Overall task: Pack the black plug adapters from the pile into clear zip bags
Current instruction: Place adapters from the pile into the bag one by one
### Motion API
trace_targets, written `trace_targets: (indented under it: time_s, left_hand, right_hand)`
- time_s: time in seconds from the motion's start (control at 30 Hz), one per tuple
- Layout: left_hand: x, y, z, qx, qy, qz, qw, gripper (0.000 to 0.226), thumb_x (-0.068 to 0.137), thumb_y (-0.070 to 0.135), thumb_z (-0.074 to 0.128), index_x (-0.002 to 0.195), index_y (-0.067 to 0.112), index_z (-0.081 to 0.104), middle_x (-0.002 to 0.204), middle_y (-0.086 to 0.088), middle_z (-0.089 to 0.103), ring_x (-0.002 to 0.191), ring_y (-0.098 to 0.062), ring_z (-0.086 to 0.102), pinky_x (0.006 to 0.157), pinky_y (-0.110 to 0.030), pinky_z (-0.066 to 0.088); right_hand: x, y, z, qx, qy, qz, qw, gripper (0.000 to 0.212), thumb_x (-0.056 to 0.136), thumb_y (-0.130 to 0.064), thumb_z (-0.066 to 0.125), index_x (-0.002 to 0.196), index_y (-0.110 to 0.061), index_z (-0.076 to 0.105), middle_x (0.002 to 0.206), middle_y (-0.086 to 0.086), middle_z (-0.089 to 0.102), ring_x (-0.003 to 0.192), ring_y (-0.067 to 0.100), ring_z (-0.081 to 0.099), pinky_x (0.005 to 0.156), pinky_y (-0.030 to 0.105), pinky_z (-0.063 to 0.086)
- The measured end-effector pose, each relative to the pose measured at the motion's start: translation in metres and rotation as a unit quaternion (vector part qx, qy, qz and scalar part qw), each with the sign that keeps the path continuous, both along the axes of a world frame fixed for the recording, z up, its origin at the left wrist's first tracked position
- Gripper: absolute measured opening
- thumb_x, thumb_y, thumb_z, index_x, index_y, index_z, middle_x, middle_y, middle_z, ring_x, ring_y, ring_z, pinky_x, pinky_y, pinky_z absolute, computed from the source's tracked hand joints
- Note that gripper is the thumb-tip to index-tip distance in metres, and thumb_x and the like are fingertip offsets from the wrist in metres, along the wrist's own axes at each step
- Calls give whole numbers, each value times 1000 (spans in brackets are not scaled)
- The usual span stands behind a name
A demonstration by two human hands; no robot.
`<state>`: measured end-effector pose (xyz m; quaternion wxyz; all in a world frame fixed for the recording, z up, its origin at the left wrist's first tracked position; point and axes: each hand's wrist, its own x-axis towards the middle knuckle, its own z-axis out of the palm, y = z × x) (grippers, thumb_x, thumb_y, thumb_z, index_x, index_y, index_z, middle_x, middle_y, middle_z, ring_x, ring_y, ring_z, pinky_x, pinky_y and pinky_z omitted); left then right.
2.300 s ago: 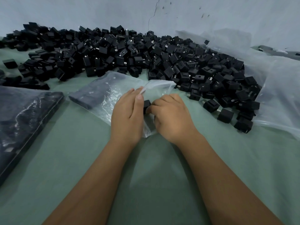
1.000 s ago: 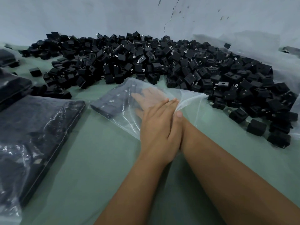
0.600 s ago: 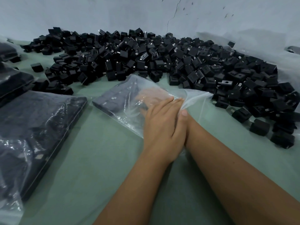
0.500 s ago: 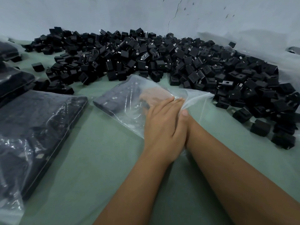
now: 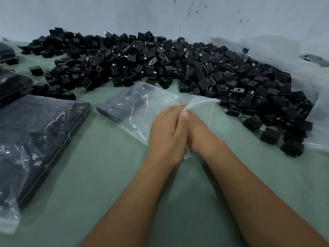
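The green tabletop (image 5: pixel 99 175) takes up most of my view, with a pale wall (image 5: pixel 124 13) right behind it. Biggest thing on it is the pile (image 5: pixel 178 68) of black plug adapters, stretched left to right along the back and spilling down toward my right side, where it sits on a big sheet of clear plastic (image 5: pixel 318 107). The adapters point every which way, prongs sticking out at random.

On my left there's a big filled bag (image 5: pixel 35 139) lying flat, packed dark, with a couple more filled bags (image 5: pixel 10 82) behind it at the edge.

The zip bag (image 5: pixel 142 111) I'm working on is dead center, just in front of the pile. Its long axis runs diagonally, from a closed end at the far left to the open mouth near my hands. A flat row of adapters (image 5: pixel 122 104) sits in that far-left end.

My left hand (image 5: pixel 167 132) lies on the bag with fingers mostly straight, thumb pinching the upper edge of the mouth. My right hand (image 5: pixel 199 132) is tucked against it at the mouth, fingers hidden, so I can't tell what it's got.
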<state>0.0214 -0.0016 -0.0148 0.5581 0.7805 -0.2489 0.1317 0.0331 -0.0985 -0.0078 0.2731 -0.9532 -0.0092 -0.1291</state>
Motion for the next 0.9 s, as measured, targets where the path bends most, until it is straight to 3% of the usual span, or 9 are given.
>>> trace_targets:
  time_s: [0.1, 0.17, 0.27, 0.37, 0.5, 0.57, 0.67, 0.8, 0.9]
  left_hand:
    - [-1, 4, 0, -18, 82, -20, 996, 37, 96, 38, 36, 103, 28, 70, 89, 30, 63, 91, 18, 53, 86, -10, 42]
    - [-1, 6, -1, 28, 122, -43, 991, 28, 100, 42, 35, 91, 35, 61, 80, 20, 61, 79, 7, 53, 80, -19, 44]
    - [0, 9, -4, 142, 119, -48, 981, 36, 103, 45, 33, 88, 26, 60, 94, 5, 66, 84, -11, 53, 75, -27, 42]
    - [-1, 11, -6, 193, 102, -54, 974, 46, 102, 49, 33, 92, 14, 62, 88, 1, 66, 77, -13, 54, 75, -16, 40]
    - [-2, 12, -5, 217, 79, -66, 971, 22, 102, 45, 35, 87, 33, 47, 82, 16, 49, 67, 7, 43, 64, -6, 28]
    - [-1, 13, -6, 218, 65, -69, 971, 20, 102, 44, 35, 89, 34, 46, 79, 17, 47, 68, 13, 43, 65, -7, 31]
    - [0, 12, -6, 216, 49, -74, 972, 16, 102, 40, 37, 89, 34, 46, 81, 17, 48, 70, 10, 42, 67, -4, 32]
    - [-1, 11, -5, 208, 67, -64, 974, 18, 102, 40, 40, 89, 33, 49, 76, 16, 51, 71, 8, 45, 66, -2, 32]
    - [-2, 13, -4, 155, 132, -53, 978, 36, 101, 50, 39, 89, 27, 64, 81, 19, 60, 75, 7, 51, 65, -1, 34]
  right_hand:
    - [-25, -15, -2, -44, -86, 20, 995, 15, 79, -15, 49, 77, -12, 64, 76, 3, 66, 71, 23, 60, 62, 39, 50]
    - [-38, -22, 2, -57, -196, -38, 978, 19, 74, -17, 46, 64, -8, 59, 62, 2, 59, 61, 22, 53, 56, 38, 45]
    - [-51, -37, 6, -13, -319, -155, 935, 18, 75, -7, 47, 65, -3, 61, 62, 6, 58, 60, 24, 52, 62, 40, 43]
    - [-59, -59, 6, -38, -302, -337, 891, 23, 77, -9, 51, 90, -10, 69, 94, 6, 65, 93, 28, 57, 92, 41, 37]
    - [-66, -87, 0, -60, -87, -514, 851, 47, 81, -23, 55, 128, -19, 50, 141, 11, 37, 131, 31, 29, 108, 49, 13]
    - [-67, -95, -4, -74, 37, -513, 854, 47, 86, -30, 50, 132, -17, 46, 140, 12, 37, 130, 33, 30, 111, 53, 13]
    - [-64, -93, -7, -133, 71, -473, 868, 37, 87, -33, 48, 121, -19, 53, 125, 6, 52, 122, 30, 39, 107, 54, 18]
    - [-58, -84, -6, -142, -28, -449, 882, 37, 87, -34, 55, 122, -24, 56, 115, 0, 58, 116, 24, 43, 103, 47, 19]
    - [-57, -73, -2, -22, -199, -388, 900, 46, 88, -26, 59, 133, -16, 53, 119, 5, 55, 113, 24, 44, 95, 30, 24]
